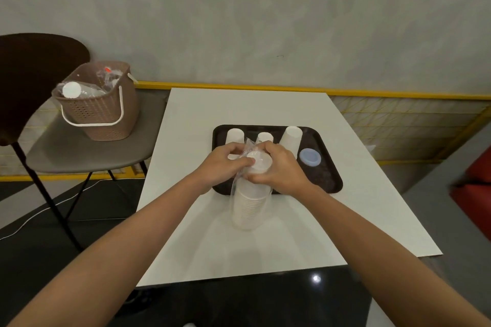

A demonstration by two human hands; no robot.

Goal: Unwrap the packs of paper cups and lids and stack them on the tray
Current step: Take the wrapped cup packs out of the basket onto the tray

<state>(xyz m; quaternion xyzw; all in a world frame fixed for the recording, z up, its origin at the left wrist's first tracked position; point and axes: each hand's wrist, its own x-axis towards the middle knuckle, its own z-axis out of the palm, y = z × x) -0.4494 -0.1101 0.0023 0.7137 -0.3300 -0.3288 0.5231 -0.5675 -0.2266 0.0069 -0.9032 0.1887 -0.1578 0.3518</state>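
Both hands meet at frame centre: my left hand (223, 159) and right hand (281, 167) pinch the crinkled clear wrap (249, 145) atop the pack of cups (248, 210). The pack stands upright, long axis vertical, directly beneath my hands, just short of the dark tray (326, 180). Beyond it stand three smooth white cups (292, 138) and one bluish round lid (309, 157).

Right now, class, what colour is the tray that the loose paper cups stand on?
The tray is very dark brown, almost black. The head view, the only one, shows it best.

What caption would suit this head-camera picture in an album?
Left hand and right hand grip the wrapped cup stack before the tray.
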